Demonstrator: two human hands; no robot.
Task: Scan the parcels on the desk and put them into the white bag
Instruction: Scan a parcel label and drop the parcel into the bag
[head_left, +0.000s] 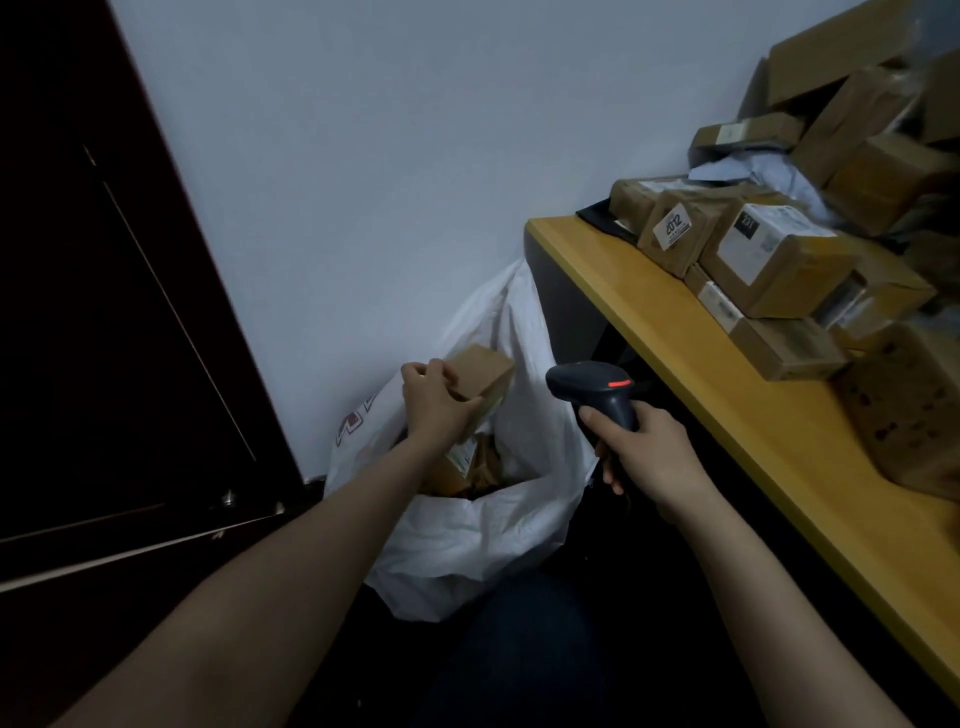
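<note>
**Parcel held over the open white bag**

Your left hand (434, 402) curls round a small brown cardboard parcel (480, 374) and holds it above the mouth of the white bag (483, 540), which stands low between your forearms. More brown parcels (478, 462) lie inside the bag. Your right hand (644, 457) grips the handle of a black barcode scanner (592, 384), a red light showing on its head, just beside the bag and near the desk's edge. On your right the yellow-topped desk (701, 374) runs away from you. Farther along, it carries a heap of taped cardboard parcels (769, 260), several with white labels, piled up against the wall. A plain pale wall (389, 156) rises behind the bag, and a dark brown door (104, 312) fills the left side.
</note>
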